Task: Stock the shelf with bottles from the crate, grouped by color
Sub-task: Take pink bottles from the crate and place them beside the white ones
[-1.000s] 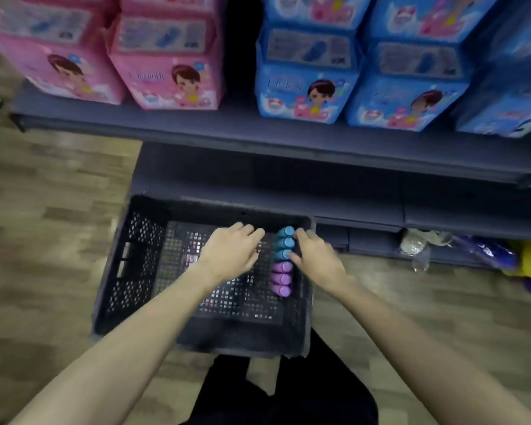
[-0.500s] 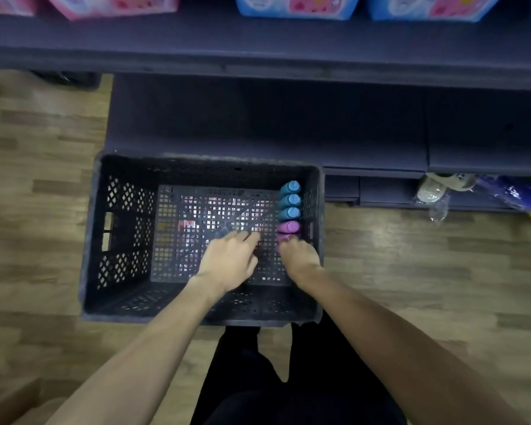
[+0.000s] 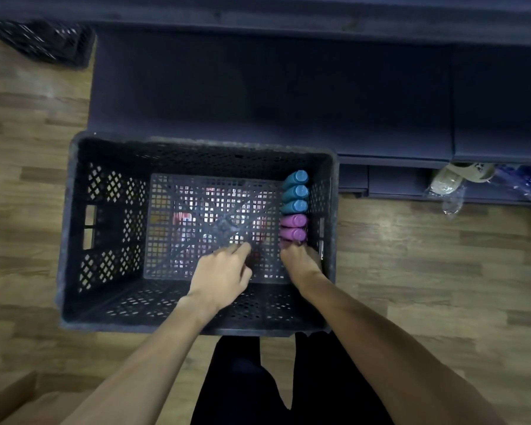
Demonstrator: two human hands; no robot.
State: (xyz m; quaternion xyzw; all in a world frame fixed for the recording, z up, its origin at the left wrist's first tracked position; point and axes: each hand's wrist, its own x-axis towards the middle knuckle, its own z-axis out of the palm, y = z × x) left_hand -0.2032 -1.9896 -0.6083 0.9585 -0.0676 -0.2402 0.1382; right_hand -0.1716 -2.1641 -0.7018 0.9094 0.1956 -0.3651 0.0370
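**Crate, bottles along right wall**

Since half a second ago: both hands little moved. Crate [image 3: 74, 228]: three blue bottles [image 3: 295, 193] far, pink bottles [image 3: 293, 228] nearer. Right hand [image 3: 301, 265] grip closed over nearest pink bottle; left hand [image 3: 221, 274] loosely spread, empty, just left.

Dim, soft-focus wide-angle view; faint glare on the floor [image 3: 411, 228], shelf [image 3: 258, 87] deep in shadow.

A second dark crate [image 3: 43, 44] sits on the wood-plank floor [image 3: 442, 271]; crumpled plastic bags [image 3: 451, 185] lie right.
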